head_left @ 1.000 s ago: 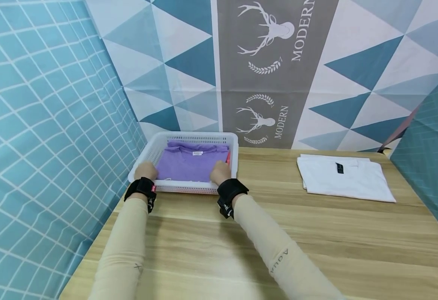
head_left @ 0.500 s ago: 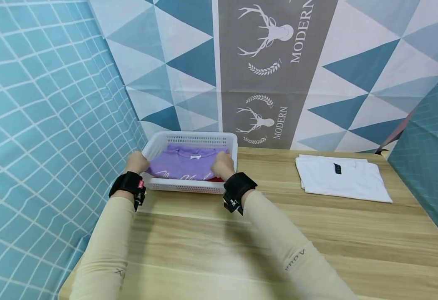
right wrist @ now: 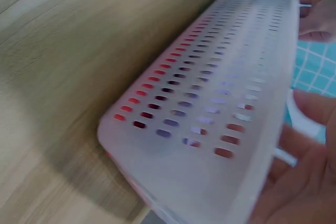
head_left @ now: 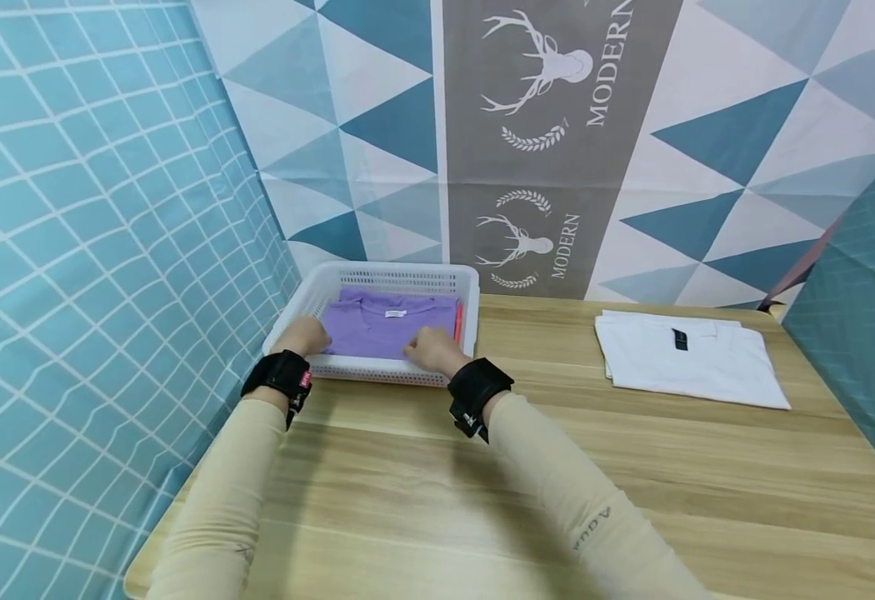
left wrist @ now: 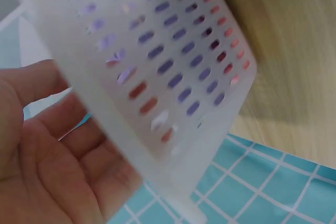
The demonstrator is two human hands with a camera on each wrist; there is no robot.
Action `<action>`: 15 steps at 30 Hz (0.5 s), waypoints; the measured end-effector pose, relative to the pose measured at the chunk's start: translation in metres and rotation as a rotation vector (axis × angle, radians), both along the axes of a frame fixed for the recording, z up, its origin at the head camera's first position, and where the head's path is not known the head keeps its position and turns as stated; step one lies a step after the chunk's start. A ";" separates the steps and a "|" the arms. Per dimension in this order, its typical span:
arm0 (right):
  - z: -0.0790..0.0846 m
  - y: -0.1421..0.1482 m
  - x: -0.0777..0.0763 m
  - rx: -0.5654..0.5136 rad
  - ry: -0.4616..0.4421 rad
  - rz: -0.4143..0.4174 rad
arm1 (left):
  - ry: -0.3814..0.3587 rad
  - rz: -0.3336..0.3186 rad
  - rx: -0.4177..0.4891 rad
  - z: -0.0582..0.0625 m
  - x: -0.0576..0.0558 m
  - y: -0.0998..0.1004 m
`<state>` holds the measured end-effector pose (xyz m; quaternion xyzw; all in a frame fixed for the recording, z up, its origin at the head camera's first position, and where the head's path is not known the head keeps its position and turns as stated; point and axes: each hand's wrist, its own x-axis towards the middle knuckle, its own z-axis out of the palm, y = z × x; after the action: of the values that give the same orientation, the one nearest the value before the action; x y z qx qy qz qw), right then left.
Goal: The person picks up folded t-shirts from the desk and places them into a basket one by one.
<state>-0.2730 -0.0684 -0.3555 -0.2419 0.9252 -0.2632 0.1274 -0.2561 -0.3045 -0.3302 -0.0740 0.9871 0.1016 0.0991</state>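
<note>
A folded purple T-shirt (head_left: 377, 329) lies in a white perforated plastic basket (head_left: 475, 312) at the back left of the table. My left hand (head_left: 302, 336) reaches over the basket's front rim at the left, by the shirt's near left corner. At the near right corner, my right hand (head_left: 432, 346) reaches over the same rim. In the left wrist view the thumb and fingers (left wrist: 92, 137) pass behind the basket wall (left wrist: 142, 82). The right wrist view shows the right hand (right wrist: 310, 166) likewise at the rim. Both hands' fingertips are hidden, so any grip on the shirt cannot be made out.
Red cloth (head_left: 458, 321) shows along the basket's right side, and red shows through its lower holes. A folded white T-shirt (head_left: 688, 357) lies at the right of the wooden table (head_left: 542, 467). Blue checked cloth (head_left: 107, 250) hangs at the left, close to the basket.
Half a second ago the hands stood higher and wider, with the purple shirt's near part raised and its print showing. They have moved lower and inward; the print is now out of sight.
</note>
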 end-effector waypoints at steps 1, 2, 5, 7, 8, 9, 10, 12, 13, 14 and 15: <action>-0.002 -0.002 0.001 0.026 -0.006 0.035 | -0.026 0.007 0.003 -0.001 0.001 0.002; -0.004 -0.003 0.001 0.051 -0.016 0.065 | -0.048 0.001 -0.007 -0.003 0.001 0.003; -0.008 -0.007 0.002 0.104 -0.060 0.111 | -0.119 0.000 -0.021 -0.010 0.001 0.004; -0.010 -0.007 0.001 0.125 -0.110 0.115 | -0.179 0.002 -0.005 -0.015 -0.001 0.004; -0.011 -0.007 0.001 0.130 -0.137 0.114 | -0.207 -0.002 0.009 -0.017 -0.002 0.003; -0.012 -0.007 0.000 0.133 -0.161 0.111 | -0.233 0.000 0.021 -0.019 -0.003 0.003; -0.013 -0.006 -0.001 0.137 -0.187 0.110 | -0.261 0.002 0.036 -0.020 -0.005 0.002; -0.014 -0.006 -0.003 0.137 -0.236 0.103 | -0.297 0.016 0.064 -0.022 -0.008 0.001; -0.014 -0.006 -0.004 0.135 -0.255 0.099 | -0.308 0.023 0.070 -0.022 -0.008 0.001; -0.015 -0.007 -0.005 0.130 -0.274 0.095 | -0.314 0.028 0.068 -0.021 -0.007 0.001; -0.015 -0.008 -0.005 0.126 -0.290 0.092 | -0.317 0.032 0.060 -0.020 -0.007 0.002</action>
<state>-0.2779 -0.0759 -0.3705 -0.2350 0.8998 -0.2306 0.2863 -0.2629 -0.3024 -0.3502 -0.1016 0.9543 0.1198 0.2542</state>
